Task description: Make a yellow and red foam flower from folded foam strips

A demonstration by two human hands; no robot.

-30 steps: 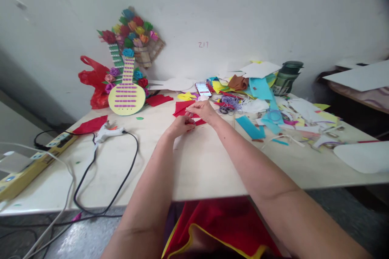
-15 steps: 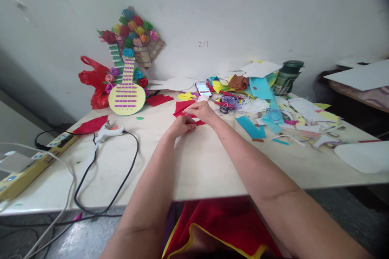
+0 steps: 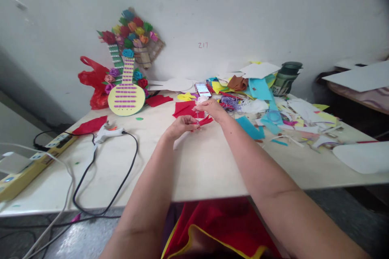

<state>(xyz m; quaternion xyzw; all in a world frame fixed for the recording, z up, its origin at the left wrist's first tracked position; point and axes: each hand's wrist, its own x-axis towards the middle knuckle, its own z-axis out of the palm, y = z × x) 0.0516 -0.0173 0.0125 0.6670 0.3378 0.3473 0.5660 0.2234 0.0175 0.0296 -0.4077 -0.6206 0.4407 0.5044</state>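
Observation:
My left hand (image 3: 184,125) is closed in a pinch on a bunched red paper piece (image 3: 206,121), whose fringed end sticks out to the right of the fingers. Just above and to the right, my right hand (image 3: 211,108) is closed too, its fingertips pinching a thin pale string (image 3: 198,116). That string runs down from the right fingers to the left ones. Exactly how it meets the red paper is too small to tell. A red paper sheet (image 3: 182,109) lies flat behind my left hand.
A glue gun (image 3: 107,132) with a looping black cord and a yellow power strip (image 3: 36,166) are at left. Behind stand a paper lute (image 3: 127,99) and a red bag (image 3: 94,81). Paper scraps, purple string (image 3: 226,103), a phone (image 3: 203,90) and a green bottle (image 3: 286,79) lie right.
My right hand has moved slightly up and right, away from the left, and the pale string now shows between them. The red piece's fringed end has come into view.

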